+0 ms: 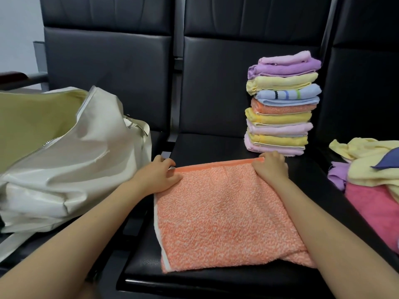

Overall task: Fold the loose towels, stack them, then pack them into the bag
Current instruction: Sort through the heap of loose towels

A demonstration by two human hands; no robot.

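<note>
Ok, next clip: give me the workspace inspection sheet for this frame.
Surface: black padded seat in a row of joined chairs.
Job's things: orange towel spread flat on the middle seat; stack of folded towels behind it, leaning slightly; loose towel pile on the seat to the right; white bag unzipped and open on the left seat.
Clutter: nothing seen.
Grippers: left hand holds the towel's far left corner; right hand holds the far right corner.
Cables: nothing seen.
Surroundings: black seat backs; pale wall far left.
</note>
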